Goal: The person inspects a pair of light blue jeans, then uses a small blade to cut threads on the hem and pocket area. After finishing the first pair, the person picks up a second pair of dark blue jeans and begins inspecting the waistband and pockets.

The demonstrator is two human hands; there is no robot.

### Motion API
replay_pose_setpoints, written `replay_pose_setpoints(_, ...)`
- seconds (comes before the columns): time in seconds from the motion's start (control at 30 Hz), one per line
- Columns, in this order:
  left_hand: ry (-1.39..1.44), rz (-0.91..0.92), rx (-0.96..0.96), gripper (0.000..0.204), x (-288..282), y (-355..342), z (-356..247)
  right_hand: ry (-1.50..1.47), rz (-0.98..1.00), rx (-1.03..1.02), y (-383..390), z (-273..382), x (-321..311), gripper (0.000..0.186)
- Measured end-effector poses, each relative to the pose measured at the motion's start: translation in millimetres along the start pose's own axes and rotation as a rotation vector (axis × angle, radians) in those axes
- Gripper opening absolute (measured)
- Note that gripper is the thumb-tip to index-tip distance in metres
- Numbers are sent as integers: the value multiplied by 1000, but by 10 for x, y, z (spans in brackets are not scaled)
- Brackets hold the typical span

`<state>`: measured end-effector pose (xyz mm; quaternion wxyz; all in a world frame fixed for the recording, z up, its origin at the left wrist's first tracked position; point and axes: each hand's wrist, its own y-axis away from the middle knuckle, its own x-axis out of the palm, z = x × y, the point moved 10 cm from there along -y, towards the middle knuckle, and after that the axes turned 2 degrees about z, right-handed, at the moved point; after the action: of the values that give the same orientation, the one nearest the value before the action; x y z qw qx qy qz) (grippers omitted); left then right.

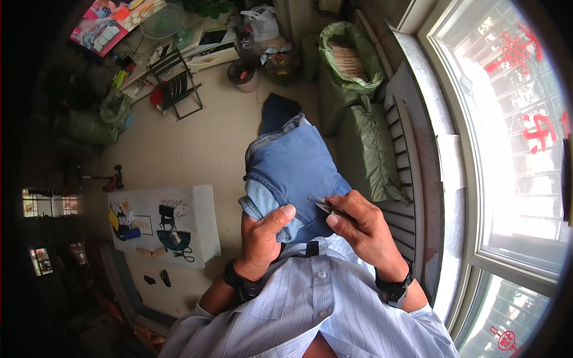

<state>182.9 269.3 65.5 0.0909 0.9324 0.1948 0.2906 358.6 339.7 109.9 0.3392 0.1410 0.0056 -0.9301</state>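
The left hand [258, 237] pinches the denim [291, 160], thumb on top. The right hand's [365, 231] fingers are curled around the snips [323, 206], blades near the denim.

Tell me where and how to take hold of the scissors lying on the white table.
Grip the scissors by their dark handle loops, probably best coming from the right. They lie flat, with the loops toward the right edge of the white table and the blades seemingly pointing left, away from the fingers.

window [507, 185] glare right, dim left
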Motion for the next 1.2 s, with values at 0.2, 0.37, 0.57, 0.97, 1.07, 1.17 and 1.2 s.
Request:
replay_pose_setpoints(0.2, -6, -22, 24, 64, -7, 17, -6, 88, -21, -10, -37, 25, 55, 29)
replay_pose_setpoints(0.37, 29, -44, -30, 65, -50, 36, 81, 70, -29, 4, -42, -31, 102, 30)
replay_pose_setpoints(0.57, 70, -42, -26, 65, -40, 32, 102, 59, -33, 7, -59, -28, 108, 28)
replay_pose_setpoints(0.97, 100, -35, -48, 62, -47, 43, 157, 20, -61, 7, -63, -72, 117, 28)
replay_pose_setpoints(1.07, 106, -41, -44, 62, -38, 36, 146, 43, -66, 6, -66, -73, 105, 26)
replay_pose_setpoints(1.17, 124, -56, -34, 61, -19, 30, 138, 74, -70, -21, -68, -52, 95, 26)
replay_pose_setpoints(1.2, 129, -60, -39, 61, -36, 27, 157, 74, -71, -24, -69, -50, 94, 26)
